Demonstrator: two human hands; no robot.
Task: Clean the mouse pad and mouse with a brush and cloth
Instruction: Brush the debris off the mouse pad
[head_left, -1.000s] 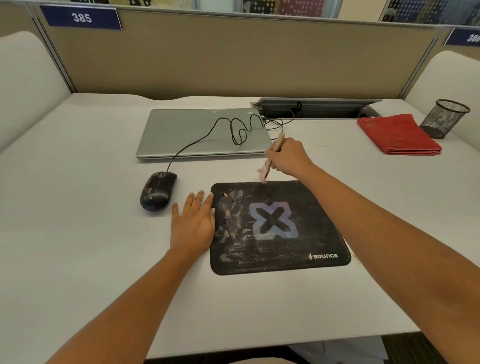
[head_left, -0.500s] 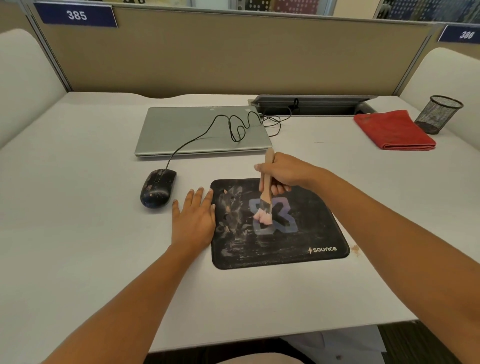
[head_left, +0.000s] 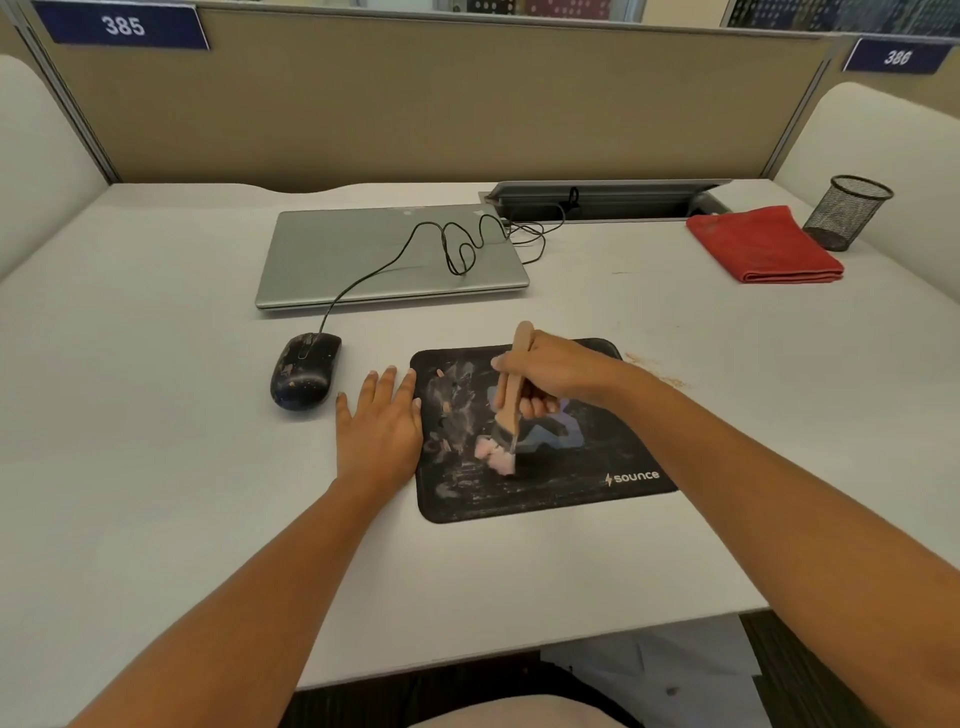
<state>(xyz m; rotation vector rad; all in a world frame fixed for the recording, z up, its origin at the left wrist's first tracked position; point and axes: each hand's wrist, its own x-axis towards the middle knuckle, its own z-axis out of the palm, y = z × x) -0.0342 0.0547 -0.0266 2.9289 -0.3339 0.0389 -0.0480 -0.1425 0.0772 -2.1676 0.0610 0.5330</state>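
- Right hand (head_left: 556, 374): fingers curled firmly round the wooden handle of the brush (head_left: 511, 400); grip closed on the tool.
- Left hand (head_left: 376, 431): flat, fingers straight, holding nothing. The palm lies on the desk (head_left: 156, 441) with the thumb side against the left edge of the mouse pad (head_left: 571, 491), apparently steadying it.
- Brush axis: the handle runs from far to near, its top tilted away from the person. The pink bristles (head_left: 496, 456) are down on the pad, left of its centre.
- Governing relation: the heaviest pale smears lie just left of the bristles, between them and the left hand. In my judgement the next stroke needs to cover that left band and carry the dirt off an edge without fouling the steadying hand.
- Pad condition: black with a pale blue emblem, partly hidden by the right hand. It is streaked grey-white on the left half and visibly cleaner near the brand lettering at the right.
- Brownish crumbs (head_left: 660, 373) lie on the desk just beyond the pad's far right corner.
- Mouse (head_left: 305, 370): black, corded, flecked with pale spots. It sits left of the pad, nearer the left hand, untouched.
- Red cloth (head_left: 763, 247): folded at the far right, well apart from both hands and nearer the right. Wiping step not yet begun.
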